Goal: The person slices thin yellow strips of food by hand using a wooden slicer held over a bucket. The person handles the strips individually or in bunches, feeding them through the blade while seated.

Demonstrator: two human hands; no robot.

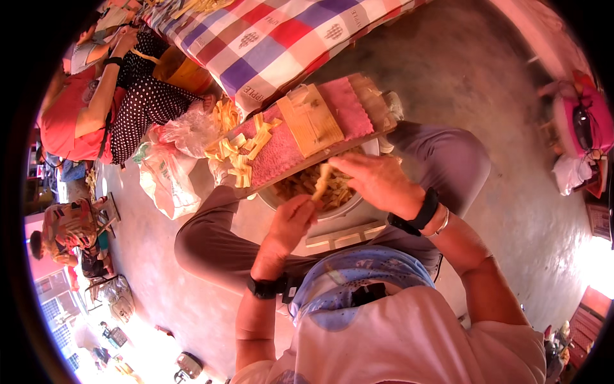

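My left hand (294, 221) grips the lower end of a pale yellow folded strip (322, 182); the strip's material is not clear. My right hand (379, 180) has its fingers stretched out at the strip's upper end; whether they pinch it is unclear. Below both hands stands a round metal basin (336, 213) with many short yellowish pieces (307, 185) in it. A wooden board (379, 108) lies across the basin's far side, covered partly by a pink cloth (273, 163). On it lie a flat wooden block (310, 120) and several folded yellow strips (240, 153).
A table with a checked cloth (268, 43) stands beyond the board. Plastic bags (168, 177) lie at the left, near a seated person in dotted trousers (148, 105). Another person (72, 225) sits farther left. A pink chair or bag (583, 117) is at the right.
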